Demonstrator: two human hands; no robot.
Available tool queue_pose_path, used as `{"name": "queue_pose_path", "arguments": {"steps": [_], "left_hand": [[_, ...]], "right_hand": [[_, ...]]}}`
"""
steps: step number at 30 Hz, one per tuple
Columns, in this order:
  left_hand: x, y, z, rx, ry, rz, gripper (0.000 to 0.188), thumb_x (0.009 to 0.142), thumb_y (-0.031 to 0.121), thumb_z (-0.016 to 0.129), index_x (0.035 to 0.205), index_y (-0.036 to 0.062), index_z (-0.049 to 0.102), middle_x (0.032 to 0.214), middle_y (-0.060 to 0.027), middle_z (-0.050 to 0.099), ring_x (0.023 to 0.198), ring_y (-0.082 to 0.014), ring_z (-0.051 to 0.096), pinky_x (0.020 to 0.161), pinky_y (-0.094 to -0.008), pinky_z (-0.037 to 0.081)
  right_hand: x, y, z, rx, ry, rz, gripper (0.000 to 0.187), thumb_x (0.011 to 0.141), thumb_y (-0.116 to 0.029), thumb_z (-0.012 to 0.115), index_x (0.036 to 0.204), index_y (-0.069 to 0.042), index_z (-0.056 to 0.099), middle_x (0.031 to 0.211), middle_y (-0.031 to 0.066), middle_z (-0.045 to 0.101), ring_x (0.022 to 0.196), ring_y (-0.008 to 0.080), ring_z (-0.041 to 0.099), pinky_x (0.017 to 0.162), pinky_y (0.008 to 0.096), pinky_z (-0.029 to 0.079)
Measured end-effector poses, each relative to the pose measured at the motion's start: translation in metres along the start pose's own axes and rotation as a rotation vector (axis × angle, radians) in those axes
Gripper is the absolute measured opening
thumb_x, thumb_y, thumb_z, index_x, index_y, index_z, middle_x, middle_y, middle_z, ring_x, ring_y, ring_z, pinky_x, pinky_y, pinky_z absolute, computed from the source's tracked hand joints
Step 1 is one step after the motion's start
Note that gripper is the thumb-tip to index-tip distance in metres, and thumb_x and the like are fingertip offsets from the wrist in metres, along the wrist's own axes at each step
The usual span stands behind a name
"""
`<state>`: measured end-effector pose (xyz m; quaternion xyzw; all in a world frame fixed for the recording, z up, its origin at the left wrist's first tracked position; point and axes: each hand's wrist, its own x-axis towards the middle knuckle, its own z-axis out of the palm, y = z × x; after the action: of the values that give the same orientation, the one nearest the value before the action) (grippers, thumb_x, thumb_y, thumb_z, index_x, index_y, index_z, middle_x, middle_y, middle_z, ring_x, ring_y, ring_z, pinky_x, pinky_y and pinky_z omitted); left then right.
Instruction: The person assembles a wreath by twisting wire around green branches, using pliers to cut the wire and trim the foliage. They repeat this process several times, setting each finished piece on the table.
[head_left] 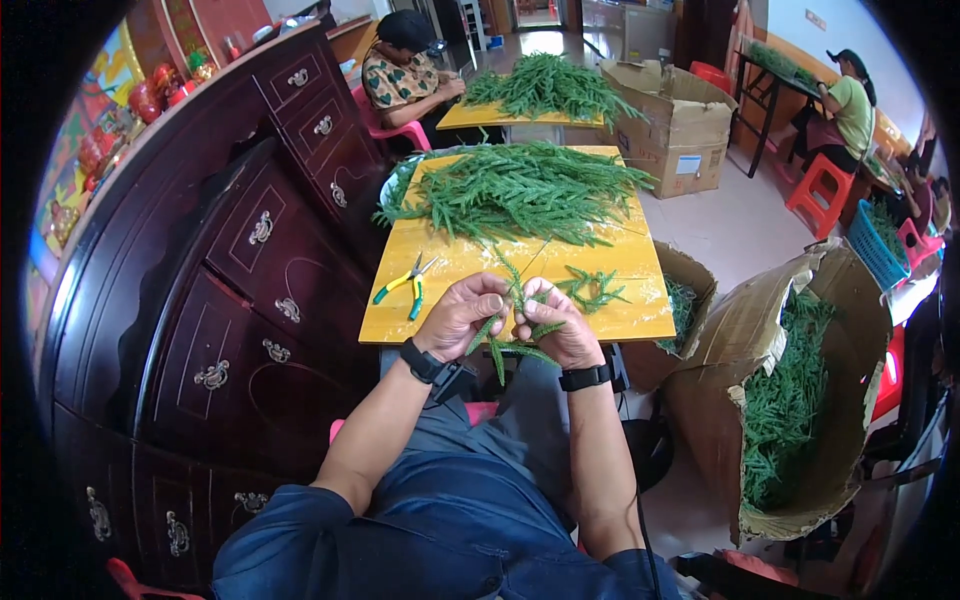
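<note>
Between my two hands, over the near edge of a yellow table [410, 325], is a green artificial foliage sprig [497, 357] with several thin needle-covered arms. My left hand [462, 312] pinches it from the left. My right hand [558, 325] grips it from the right, fingers curled close to the left ones. Some arms hang below my fingers and one points up. Left of my hands lie pliers [407, 285] with yellow and green handles, jaws apart. A few short loose sprigs [595, 288] rest to the right. Farther back a large heap of green sprigs [525, 190] covers the tabletop.
A dark wooden cabinet [230, 300] stands close on the left. Cardboard boxes [715, 350] with greenery are at my right, another box [680, 140] behind. One person [405, 85] sits at a farther table; another [850, 115] works at the right, near a red stool [822, 190].
</note>
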<state>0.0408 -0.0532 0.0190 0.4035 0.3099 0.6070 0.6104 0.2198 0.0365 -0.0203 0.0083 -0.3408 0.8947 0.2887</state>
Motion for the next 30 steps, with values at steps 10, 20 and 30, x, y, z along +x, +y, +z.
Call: {"name": "queue_pose_path", "arguments": {"steps": [10,20,30], "left_hand": [[0.01,0.016,0.005,0.097,-0.127,-0.15,0.02,0.094,0.01,0.065,0.113,0.0047,0.062,0.091,-0.0044,0.066,0.07,-0.0119,0.061,0.061,-0.0238,0.05],[0.008,0.0,-0.011,0.012,0.085,-0.118,0.02,0.094,0.01,0.063,0.114,0.0054,0.062,0.087,-0.0036,0.064,0.067,-0.0123,0.059,0.062,-0.0249,0.05],[0.005,0.006,-0.003,0.05,-0.041,-0.107,0.029,0.094,0.009,0.063,0.122,0.005,0.06,0.086,-0.0024,0.064,0.068,-0.0109,0.058,0.063,-0.0248,0.049]], "right_hand": [[0.001,-0.001,0.004,-0.032,-0.017,0.023,0.018,0.089,-0.008,0.068,0.103,-0.007,0.056,0.083,0.0043,0.065,0.066,0.0131,0.063,0.062,0.0247,0.051],[0.008,0.011,0.006,-0.496,0.204,-0.2,0.018,0.088,-0.005,0.068,0.103,-0.004,0.059,0.087,0.0059,0.067,0.066,0.0137,0.063,0.066,0.0273,0.054],[0.012,0.013,0.004,-0.385,0.244,-0.261,0.007,0.092,-0.004,0.063,0.098,-0.003,0.061,0.082,0.0075,0.068,0.064,0.013,0.062,0.06,0.025,0.05]]}}
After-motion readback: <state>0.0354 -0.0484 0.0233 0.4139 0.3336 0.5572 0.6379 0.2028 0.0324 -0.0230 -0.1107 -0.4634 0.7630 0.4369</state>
